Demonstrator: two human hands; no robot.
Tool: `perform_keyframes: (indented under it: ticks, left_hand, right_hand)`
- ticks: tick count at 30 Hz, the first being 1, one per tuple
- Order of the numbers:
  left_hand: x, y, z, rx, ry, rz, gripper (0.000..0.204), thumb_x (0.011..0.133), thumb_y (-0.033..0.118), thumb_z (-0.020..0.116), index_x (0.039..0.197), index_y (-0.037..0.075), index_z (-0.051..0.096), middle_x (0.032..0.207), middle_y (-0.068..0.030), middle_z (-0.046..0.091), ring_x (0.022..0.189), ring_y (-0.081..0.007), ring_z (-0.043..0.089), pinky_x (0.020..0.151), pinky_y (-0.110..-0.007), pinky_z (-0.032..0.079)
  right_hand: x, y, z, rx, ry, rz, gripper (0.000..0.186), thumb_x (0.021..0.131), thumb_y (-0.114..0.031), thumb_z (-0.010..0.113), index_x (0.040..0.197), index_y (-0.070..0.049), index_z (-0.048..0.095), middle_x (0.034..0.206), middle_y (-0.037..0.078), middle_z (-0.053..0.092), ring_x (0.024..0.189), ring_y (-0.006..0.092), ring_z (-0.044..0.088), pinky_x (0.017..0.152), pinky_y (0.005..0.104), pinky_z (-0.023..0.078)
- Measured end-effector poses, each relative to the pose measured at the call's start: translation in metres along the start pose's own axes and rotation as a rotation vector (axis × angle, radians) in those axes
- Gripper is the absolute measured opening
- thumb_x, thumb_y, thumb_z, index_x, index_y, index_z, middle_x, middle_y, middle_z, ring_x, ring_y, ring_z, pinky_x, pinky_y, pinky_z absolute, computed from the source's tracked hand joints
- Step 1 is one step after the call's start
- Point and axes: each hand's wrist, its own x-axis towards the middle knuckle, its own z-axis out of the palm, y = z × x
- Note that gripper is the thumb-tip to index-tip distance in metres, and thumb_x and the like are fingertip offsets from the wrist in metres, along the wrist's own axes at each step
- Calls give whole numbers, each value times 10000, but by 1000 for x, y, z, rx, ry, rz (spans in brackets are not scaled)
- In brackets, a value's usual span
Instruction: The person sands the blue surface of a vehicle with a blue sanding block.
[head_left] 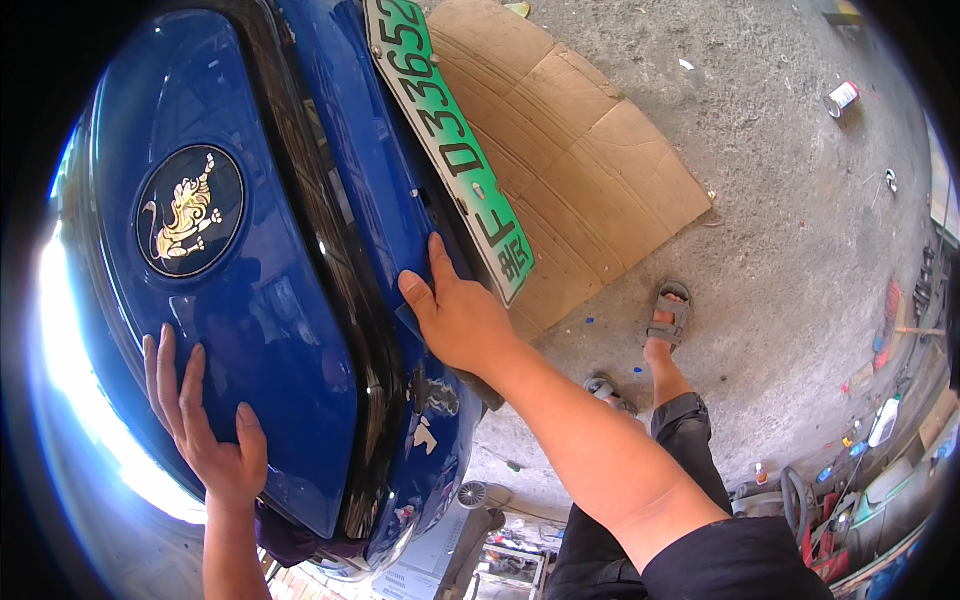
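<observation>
While the right side is being taken up by a grey concrete floor [780, 220], the left is being filled by the rear of a blue car [285, 340]. The boot lid [250, 290] is being divided from the bumper [382, 195] by a dark trim strip [335, 225]. Part of the floor beside the car is being covered by a brown cardboard sheet [600, 160]. A green-and-white number plate [458, 158] is being carried along the bumper. The right hand [465, 320] is being rested on the bumper beside the plate, thumb and index finger extended; whether anything is being gripped beneath the palm cannot be told. The left hand [215, 450] is being held open on the boot lid, fingers spread. An oval emblem [190, 212] with a gold animal figure is being borne by the boot lid. A can [842, 98] is being supported by the floor, well apart.
</observation>
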Motion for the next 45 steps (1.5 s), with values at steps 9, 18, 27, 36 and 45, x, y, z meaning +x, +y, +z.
perform_keyframes:
  ticks: [9,18,27,36,45]
  left_hand:
    - [1,2,-1,5,-4,-9,501,944,406,466,1339,105,524,1482,-144,420,1431,-360,284,1163,-557,192]
    - [2,1,0,-9,4,-15,502,937,419,472,1343,127,526,1486,-133,419,1433,-353,285,1164,-566,182]
    - [3,3,-1,-2,-1,25,485,942,372,475,1337,94,521,1480,-145,421,1429,-367,283,1170,-543,178]
    - [6,9,-6,-3,-12,36,469,898,260,510,1310,38,527,1473,-178,421,1414,-404,296,1147,-532,225]
    - [3,8,-3,-7,6,60,506,960,388,462,1364,86,493,1494,-136,405,1431,-357,278,1165,-514,205]
  right_hand:
    - [6,0,-13,-92,-29,-69,791,993,-540,318,1490,60,177,908,307,669,867,456,659,817,499,517]
    - [13,8,-10,-98,12,32,872,976,-571,330,1442,152,187,993,344,644,955,464,640,865,478,504]
    - [-45,49,6,54,-53,109,815,956,-557,422,1414,109,312,1032,346,628,987,465,622,881,463,479]
    - [-69,106,22,60,333,-8,427,785,-106,614,1205,-39,569,1126,211,626,1010,396,616,823,441,510]
    - [-46,96,59,-85,720,-295,368,833,-21,569,1197,-65,607,1156,133,635,1020,295,630,792,370,543]
